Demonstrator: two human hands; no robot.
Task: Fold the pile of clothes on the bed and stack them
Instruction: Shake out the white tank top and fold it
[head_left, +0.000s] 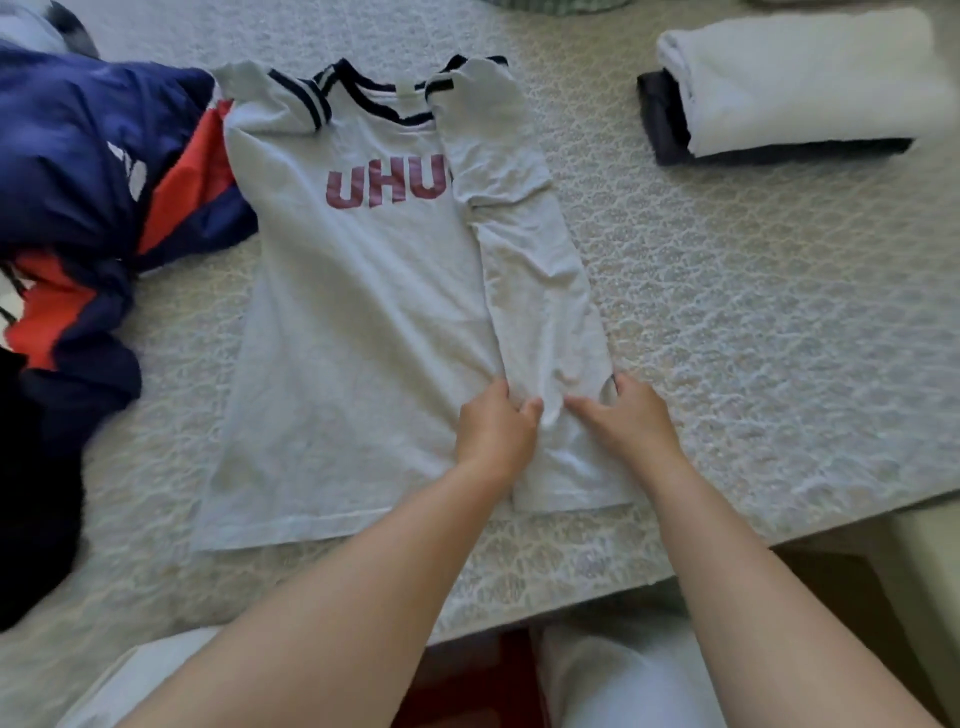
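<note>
Navy and red fabric is lying crumpled at my far left, an unfolded jacket (93, 197) heaped on the patterned bedspread (753, 322) with its edge touching the shirt's shoulder. Just beside it, the white t-shirt (353, 322) is lying flat in front of me, dark-trimmed collar away from me, red letters across the chest, and its right side is folded over onto the front in a long strip. I am pinching the inner edge of that strip near the hem with my left hand (496, 428), thumb and fingers curled into the cloth. My right hand (626, 415) is gripping the strip's outer fold, fingers tucked round the edge, thumb on top. Further right and away from me, a folded white garment (800, 78) is sitting on a folded dark one (670, 124), stacked well apart from the shirt.
</note>
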